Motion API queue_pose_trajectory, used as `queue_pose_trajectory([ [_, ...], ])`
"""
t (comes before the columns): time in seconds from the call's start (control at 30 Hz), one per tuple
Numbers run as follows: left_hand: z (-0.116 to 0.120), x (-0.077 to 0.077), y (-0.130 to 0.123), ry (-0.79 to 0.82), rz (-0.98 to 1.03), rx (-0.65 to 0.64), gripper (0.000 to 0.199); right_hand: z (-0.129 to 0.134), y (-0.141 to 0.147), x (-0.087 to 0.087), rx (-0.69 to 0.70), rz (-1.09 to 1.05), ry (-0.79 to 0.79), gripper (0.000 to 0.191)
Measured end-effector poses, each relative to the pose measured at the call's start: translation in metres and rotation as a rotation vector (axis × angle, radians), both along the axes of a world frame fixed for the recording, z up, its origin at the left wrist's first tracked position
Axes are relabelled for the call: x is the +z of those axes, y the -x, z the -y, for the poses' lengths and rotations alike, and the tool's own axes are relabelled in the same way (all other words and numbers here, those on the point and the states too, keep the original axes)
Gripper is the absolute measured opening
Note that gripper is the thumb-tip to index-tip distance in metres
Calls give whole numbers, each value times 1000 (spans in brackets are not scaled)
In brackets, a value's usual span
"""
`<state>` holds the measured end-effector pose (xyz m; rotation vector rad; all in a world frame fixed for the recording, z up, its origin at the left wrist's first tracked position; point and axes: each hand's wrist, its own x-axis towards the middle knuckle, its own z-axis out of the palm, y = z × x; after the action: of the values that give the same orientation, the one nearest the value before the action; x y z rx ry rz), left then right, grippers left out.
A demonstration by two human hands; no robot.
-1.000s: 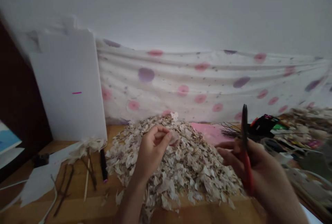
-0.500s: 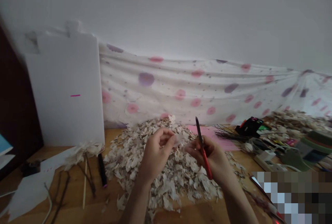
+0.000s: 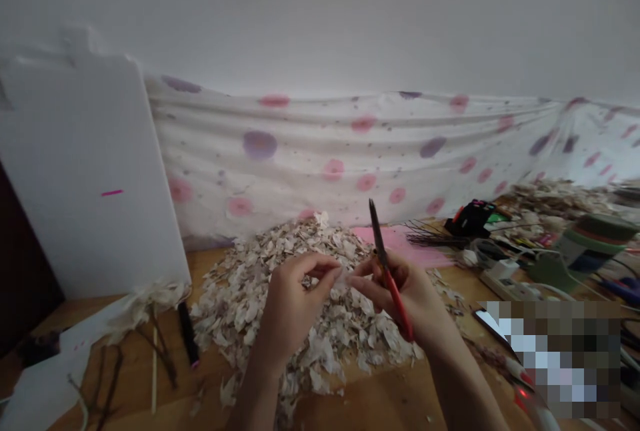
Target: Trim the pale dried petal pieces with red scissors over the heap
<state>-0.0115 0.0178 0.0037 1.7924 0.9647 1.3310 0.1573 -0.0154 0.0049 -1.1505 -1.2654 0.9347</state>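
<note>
The left hand (image 3: 295,311) is closed in a pinch on a small pale flake (image 3: 341,278), which sticks out past its fingertips toward the right hand (image 3: 405,291). That hand clenches red-handled scissors (image 3: 397,301), held nearly upright with the dark blades pointing up and away. Its fingers sit just beside the flake, and the blades stand near it but not around it. Both hands are above a large pile of papery scraps (image 3: 240,311) on a wooden table (image 3: 380,404). Pink paper (image 3: 395,241) and a bunch of twigs (image 3: 430,239) lie beyond the pile. On the left, a black marker (image 3: 187,334) lies near a white board (image 3: 85,178) that leans against a spotted cloth (image 3: 350,151). A power strip (image 3: 500,284) lies on the right
</note>
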Motion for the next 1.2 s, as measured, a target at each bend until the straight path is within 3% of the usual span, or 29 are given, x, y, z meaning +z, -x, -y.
queue_pose_trajectory([
  [0.2, 6, 2, -5, 188, 259, -40, 23, -4, 1, -3, -92, -64, -53, 44],
  [0.33, 8, 0, -13, 231, 368, -53, 37, -2, 1, -1, -168, -126, -92, 48],
  [0.43, 9, -3, -20, 278, 419, -36, 33, 1, 4, 1, -227, -134, -115, 46],
  [0.7, 6, -4, -21, 298, 374, -52, 22, 6, 16, 0, -216, -116, -117, 44],
  [0.9, 0, -2, -9, 193, 513, 91, 20, 0, 0, -17, 38, 29, -381, 49],
  [1.0, 1, 2, 2, 76, 467, 205, 19, -2, -4, -22, 122, 336, -320, 53],
  [1.1, 7, 6, 13, -146, 250, 434, 13, -1, 2, -26, 171, 624, -175, 46],
  [1.2, 13, 10, 19, -330, 52, 520, 7, 0, 12, -32, 158, 775, -181, 52],
])
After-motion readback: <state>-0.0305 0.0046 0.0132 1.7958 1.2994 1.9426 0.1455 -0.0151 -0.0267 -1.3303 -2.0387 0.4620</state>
